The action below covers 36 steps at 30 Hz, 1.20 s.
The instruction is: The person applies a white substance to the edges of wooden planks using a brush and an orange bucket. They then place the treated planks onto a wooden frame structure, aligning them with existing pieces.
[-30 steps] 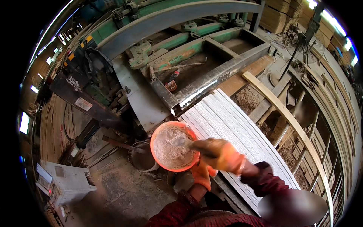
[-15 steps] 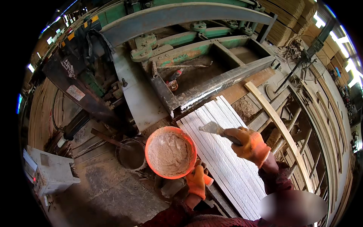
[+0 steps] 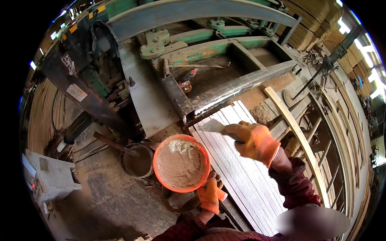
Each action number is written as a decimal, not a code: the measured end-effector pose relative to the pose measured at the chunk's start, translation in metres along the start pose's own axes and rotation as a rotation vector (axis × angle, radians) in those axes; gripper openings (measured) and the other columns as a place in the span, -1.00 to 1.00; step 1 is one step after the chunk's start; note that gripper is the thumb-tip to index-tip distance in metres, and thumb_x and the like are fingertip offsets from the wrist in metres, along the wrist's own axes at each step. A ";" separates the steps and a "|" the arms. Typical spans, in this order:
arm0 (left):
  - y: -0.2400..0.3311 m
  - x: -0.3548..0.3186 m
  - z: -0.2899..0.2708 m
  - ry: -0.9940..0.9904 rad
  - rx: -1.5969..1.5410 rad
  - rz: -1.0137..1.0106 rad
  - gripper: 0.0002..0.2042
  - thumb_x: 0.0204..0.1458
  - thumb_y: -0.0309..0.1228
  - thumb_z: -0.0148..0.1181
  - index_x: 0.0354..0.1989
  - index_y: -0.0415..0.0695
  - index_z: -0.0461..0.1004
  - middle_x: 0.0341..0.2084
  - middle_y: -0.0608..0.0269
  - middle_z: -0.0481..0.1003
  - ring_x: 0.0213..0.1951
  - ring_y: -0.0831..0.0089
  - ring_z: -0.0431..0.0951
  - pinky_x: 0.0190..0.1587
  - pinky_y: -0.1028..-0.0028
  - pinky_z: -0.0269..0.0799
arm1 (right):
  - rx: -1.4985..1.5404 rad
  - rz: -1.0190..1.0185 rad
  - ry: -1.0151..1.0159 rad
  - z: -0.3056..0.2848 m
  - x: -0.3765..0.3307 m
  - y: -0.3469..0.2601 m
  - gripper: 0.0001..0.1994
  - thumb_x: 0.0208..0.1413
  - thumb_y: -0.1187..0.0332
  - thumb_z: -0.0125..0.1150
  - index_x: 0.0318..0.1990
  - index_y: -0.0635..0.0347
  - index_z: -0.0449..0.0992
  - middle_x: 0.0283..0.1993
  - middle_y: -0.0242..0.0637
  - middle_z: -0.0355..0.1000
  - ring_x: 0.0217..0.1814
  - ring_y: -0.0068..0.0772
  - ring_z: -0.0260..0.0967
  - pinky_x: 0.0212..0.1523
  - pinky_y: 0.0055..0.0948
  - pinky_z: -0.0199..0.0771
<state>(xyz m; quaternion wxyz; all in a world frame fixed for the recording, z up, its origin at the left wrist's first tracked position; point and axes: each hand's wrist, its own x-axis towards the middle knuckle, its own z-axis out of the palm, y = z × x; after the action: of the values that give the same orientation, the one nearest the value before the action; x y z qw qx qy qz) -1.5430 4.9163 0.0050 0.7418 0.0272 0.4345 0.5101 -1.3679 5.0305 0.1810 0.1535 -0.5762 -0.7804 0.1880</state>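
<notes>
My left hand (image 3: 209, 197), in an orange work glove, is closed around the handle of an orange plastic dipper (image 3: 156, 173). Thick, pale pinkish-beige paste (image 3: 180, 164) fills the dipper, with a whiter patch near its far side. In a matching glove, my right hand (image 3: 256, 143) grips a putty knife (image 3: 212, 126), its blade pointing left and smeared with residue. The blade is above the far part of several whitish boards (image 3: 245, 176) lying side by side, to the right of the dipper; whether it touches them I cannot tell.
A paste-crusted bucket (image 3: 139, 164) with a stick (image 3: 110, 142) in it stands left of the dipper. Beyond the boards is a heavy steel machine frame (image 3: 241, 90). A grey box (image 3: 54, 176) sits at the left; a wooden strip (image 3: 291, 124) crosses a rack at the right.
My right hand and the putty knife have shifted a little left and away from me over the boards. My left hand keeps the dipper almost in place; the whole view has tilted slightly.
</notes>
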 end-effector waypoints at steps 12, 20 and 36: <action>0.010 -0.007 -0.007 0.033 0.037 -0.027 -0.72 0.23 -0.44 0.12 0.07 -0.25 0.46 -0.05 0.20 0.51 -0.03 0.32 0.58 -0.05 0.27 0.55 | -0.096 0.005 0.018 0.089 0.009 0.015 -0.49 0.04 0.49 0.18 0.22 0.06 0.50 -0.22 -0.12 0.53 -0.28 0.02 0.53 -0.25 -0.11 0.56; -0.003 0.003 -0.023 0.030 -0.008 -0.034 -0.61 0.24 -0.31 0.18 0.15 -0.30 0.43 0.05 0.11 0.52 0.06 0.23 0.62 0.04 0.14 0.59 | -0.348 -0.065 -0.140 0.071 -0.024 -0.021 -0.40 0.02 0.52 0.17 0.30 -0.03 0.43 -0.31 -0.12 0.48 -0.48 -0.03 0.49 -0.38 -0.07 0.55; 0.015 -0.007 -0.017 -0.065 -0.060 -0.018 -0.77 0.30 -0.36 0.14 0.04 -0.16 0.42 -0.19 0.30 0.54 -0.24 0.49 0.60 -0.13 0.36 0.57 | 0.823 0.487 -0.075 0.097 -0.030 -0.068 -0.46 0.07 0.40 0.24 0.26 0.34 0.50 -0.31 -0.28 0.58 -0.49 -0.64 0.31 -0.51 -0.57 0.26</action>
<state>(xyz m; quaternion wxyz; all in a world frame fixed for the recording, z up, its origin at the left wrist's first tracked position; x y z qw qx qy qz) -1.5662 4.9109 0.0061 0.7605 0.0173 0.3950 0.5151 -1.4605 4.9724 0.1264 0.2922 -0.6265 -0.4887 0.5323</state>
